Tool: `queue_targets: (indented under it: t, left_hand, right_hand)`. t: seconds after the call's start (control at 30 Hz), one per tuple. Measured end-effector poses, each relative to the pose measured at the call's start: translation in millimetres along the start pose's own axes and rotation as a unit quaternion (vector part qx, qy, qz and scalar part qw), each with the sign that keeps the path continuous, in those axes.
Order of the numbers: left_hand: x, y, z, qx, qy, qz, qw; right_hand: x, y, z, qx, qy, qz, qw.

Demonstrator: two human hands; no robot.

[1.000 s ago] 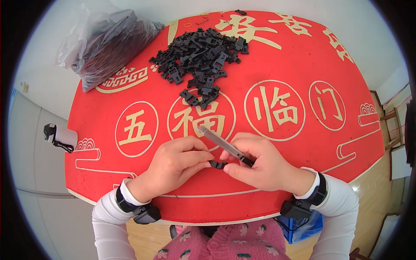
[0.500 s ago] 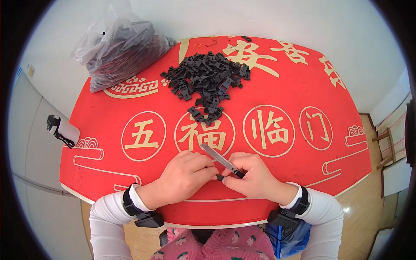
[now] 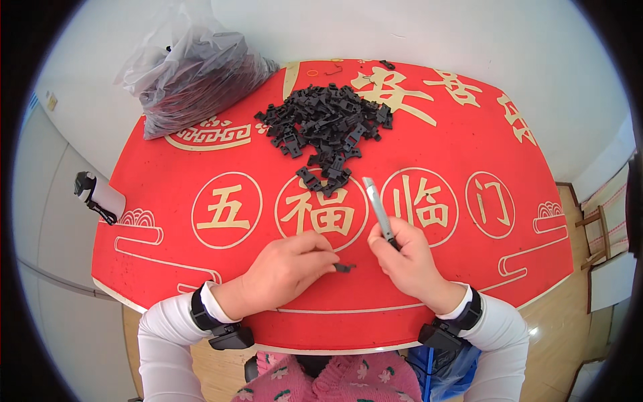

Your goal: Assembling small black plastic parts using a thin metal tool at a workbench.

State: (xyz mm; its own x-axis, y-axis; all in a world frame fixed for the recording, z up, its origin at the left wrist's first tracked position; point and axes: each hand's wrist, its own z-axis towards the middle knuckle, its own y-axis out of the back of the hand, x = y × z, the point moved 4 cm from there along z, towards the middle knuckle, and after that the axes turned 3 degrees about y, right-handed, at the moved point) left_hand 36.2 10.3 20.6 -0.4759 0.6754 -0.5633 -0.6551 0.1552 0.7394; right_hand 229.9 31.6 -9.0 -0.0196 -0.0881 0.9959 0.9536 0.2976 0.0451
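Observation:
My left hand point(image 3: 289, 271) pinches a small black plastic part point(image 3: 344, 268) between thumb and fingertips, low over the red table mat. To its right, my right hand point(image 3: 407, 260) is closed round a utility knife point(image 3: 379, 209) with a grey body and a black end. The knife tilts up and away, its tip pointing toward the far side, apart from the part. Beyond both hands lies a heap of similar black plastic parts point(image 3: 328, 120), with several loose ones trailing toward me.
A translucent bag point(image 3: 201, 80) full of dark contents stands at the far left, against the wall. On the left edge is a white bottle point(image 3: 106, 201) with a black lid. One stray black piece point(image 3: 387, 65) lies at the far edge. Blue plastic point(image 3: 445, 375) shows below the table.
My right hand has moved away from the left, turning the knife more upright and off the black part. The left hand keeps its hold, nearly in place.

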Motion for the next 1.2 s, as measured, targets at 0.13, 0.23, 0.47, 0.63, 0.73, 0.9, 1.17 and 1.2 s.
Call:
queue_targets:
  t: [0.13,0.23,0.47,0.63,0.73,0.9,1.17,1.2]
  left_hand:
    - [14.5,16.0,5.0,-0.057,0.1,-0.046,0.992]
    - [23.7,26.4,4.8,-0.1,0.135,-0.119,0.978]
    - [25.2,21.1,3.5,-0.098,0.11,-0.049,0.988]
    - [30.7,16.3,7.6,-0.092,0.098,0.061,0.989]
    - [30.6,15.7,9.7,-0.082,0.098,0.108,0.986]
    - [31.5,13.1,11.5,-0.076,0.097,0.147,0.981]
    - [34.2,11.0,11.2,-0.069,0.106,0.161,0.979]
    - [33.7,10.9,11.5,-0.071,0.106,0.166,0.978]
  right_hand:
    - [-1.6,7.9,2.0,-0.03,-0.005,0.066,0.997]
    - [-3.3,6.9,1.5,-0.016,0.009,0.032,0.999]
    - [5.5,1.0,1.6,0.05,0.047,-0.131,0.989]
    - [9.6,-0.4,0.4,0.051,0.053,-0.167,0.983]
    - [13.5,-0.7,1.0,0.042,0.085,-0.221,0.971]
    - [6.8,-10.0,10.2,0.042,0.195,-0.378,0.904]
    - [11.8,-31.9,4.1,0.109,0.169,-0.482,0.853]
    - [12.1,-32.5,3.0,0.112,0.171,-0.488,0.848]
